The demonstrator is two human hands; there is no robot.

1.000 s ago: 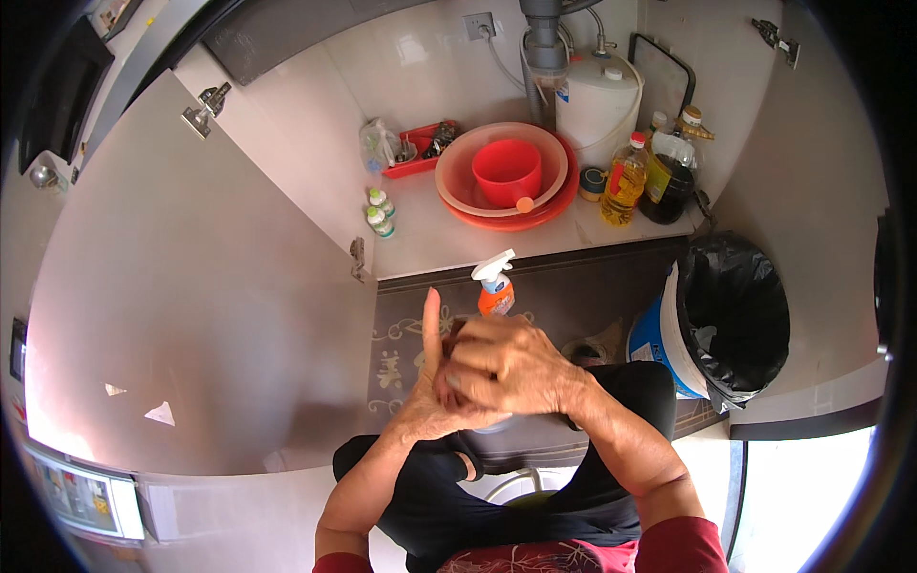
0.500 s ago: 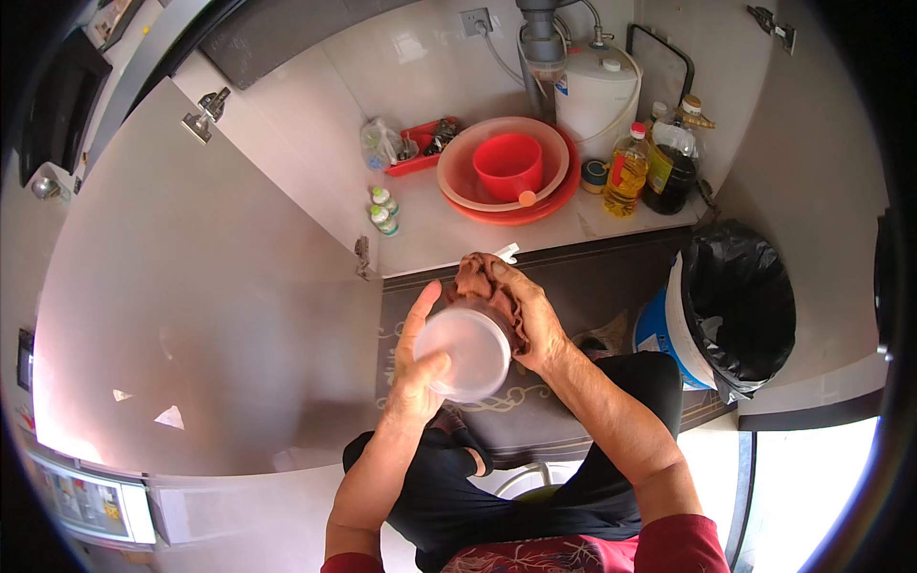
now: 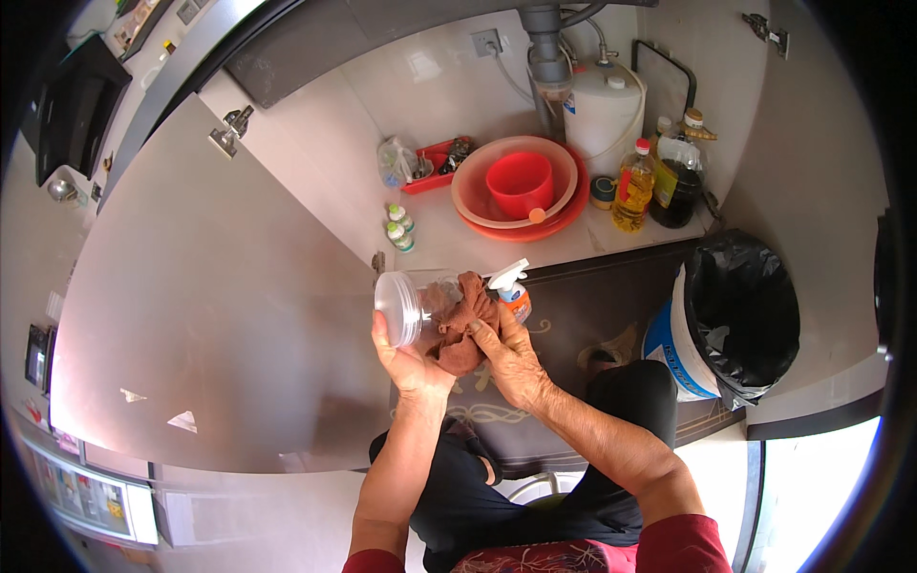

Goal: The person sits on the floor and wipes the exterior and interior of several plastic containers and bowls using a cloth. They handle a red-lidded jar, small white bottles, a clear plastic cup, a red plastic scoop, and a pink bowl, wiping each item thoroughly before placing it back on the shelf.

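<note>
A clear plastic jar with a ribbed screw lid (image 3: 399, 310) lies on its side in my left hand (image 3: 415, 369), whose fingers wrap round it from below. My right hand (image 3: 513, 361) grips a crumpled brown cloth (image 3: 467, 325) and presses it against the jar's other end. Part of the jar is hidden behind the cloth. Just beyond my right hand a spray bottle (image 3: 514, 291) with a white trigger head and an orange label stands on the dark patterned mat (image 3: 564, 315).
Inside the open cabinet stand a red scoop (image 3: 520, 185) in stacked basins (image 3: 465, 196), a white tank (image 3: 602, 110), an oil bottle (image 3: 632, 189), a dark bottle (image 3: 676, 186) and small green-capped bottles (image 3: 400, 234). A black-lined bin (image 3: 740, 315) is right; a cabinet door (image 3: 229, 315) left.
The jar has turned from its lid facing up toward me to lying sideways, lid to the left. The cloth has shifted downward with my right hand, and the spray bottle shows more fully.
</note>
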